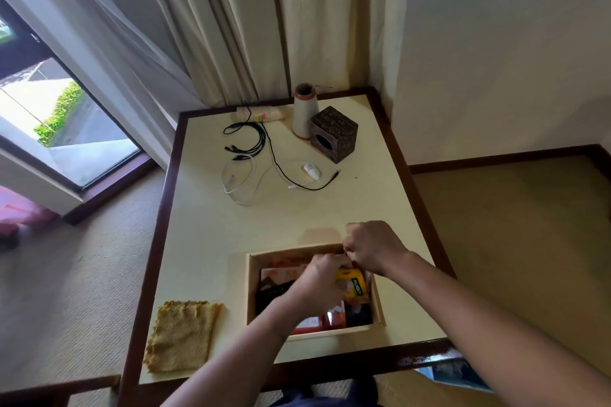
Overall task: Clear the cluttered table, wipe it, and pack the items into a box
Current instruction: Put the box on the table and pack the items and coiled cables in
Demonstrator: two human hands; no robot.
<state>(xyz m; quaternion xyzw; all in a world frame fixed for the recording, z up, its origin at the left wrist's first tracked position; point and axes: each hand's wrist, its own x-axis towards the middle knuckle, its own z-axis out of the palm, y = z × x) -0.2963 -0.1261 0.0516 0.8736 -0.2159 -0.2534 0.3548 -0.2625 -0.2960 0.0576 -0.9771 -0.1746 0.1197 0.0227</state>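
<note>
- The box (pixel 252 291) stands open at the lower centre of the frame on the worktop (pixel 205 235), partly filled with packets.
- The left grip (pixel 322 277) reaches inside with fingers curled beside a yellow packet (pixel 355 284). Blur hides whether it holds anything.
- The right grip (pixel 373 248) is curled at the box's far rim, and it cannot be told whether it pinches something.
- Unpacked at upper centre lie black cables (pixel 251 139) and a white cable (pixel 241 187). They are probably light, floppy and tangle-prone, so best gathered mid-loop.
- The cone-shaped vase (pixel 303 112) looks hard and perhaps breakable, so it is best taken round its body.
- A yellow cloth (pixel 183 335) lies at lower left, soft and suited to wiping.
</note>
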